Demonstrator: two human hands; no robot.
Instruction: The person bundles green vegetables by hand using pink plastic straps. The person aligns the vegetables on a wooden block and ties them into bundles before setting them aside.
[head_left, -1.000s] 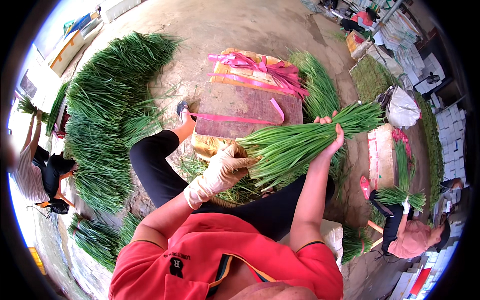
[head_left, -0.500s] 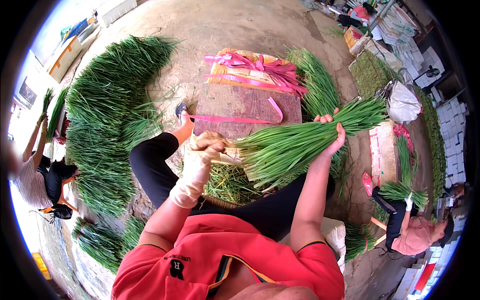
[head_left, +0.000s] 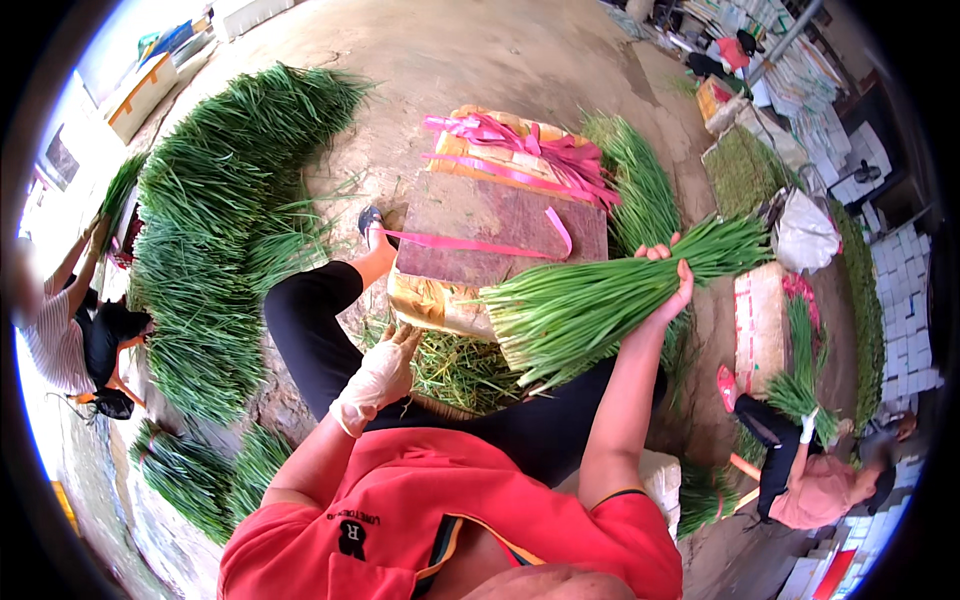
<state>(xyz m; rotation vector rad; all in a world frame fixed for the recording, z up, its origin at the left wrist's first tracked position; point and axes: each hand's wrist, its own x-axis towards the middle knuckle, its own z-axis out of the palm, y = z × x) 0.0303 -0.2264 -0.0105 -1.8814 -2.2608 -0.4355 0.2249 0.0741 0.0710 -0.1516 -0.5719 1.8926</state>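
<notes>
A thick bunch of green chives (head_left: pixel 590 305) is gripped by my right hand (head_left: pixel 672 275), whose fingers wrap round its leafy part. Its pale cut ends fan out toward the left, over the front right corner of the work board. My left hand (head_left: pixel 388 368) wears a pale glove and holds nothing visible; its fingers are stretched out beside the board's front left corner. Below that corner lies a heap of leaf trimmings (head_left: pixel 460 370) between my legs. On the purplish-brown board (head_left: pixel 490 215) a pink ribbon (head_left: pixel 480 243) lies crosswise, its right end curled up.
More pink ribbons (head_left: pixel 530 145) hang over a box at the board's far side. A long pile of chives (head_left: pixel 210 240) covers the floor at left, with tied bundles (head_left: pixel 185 475) nearer me. One person (head_left: pixel 65 340) works at far left, another (head_left: pixel 815 470) at right.
My left hand has dropped from the bunch's cut ends down toward the trimmings, and its blurred fingers now show stretched out. My right hand still grips the chives, nearly in place.
</notes>
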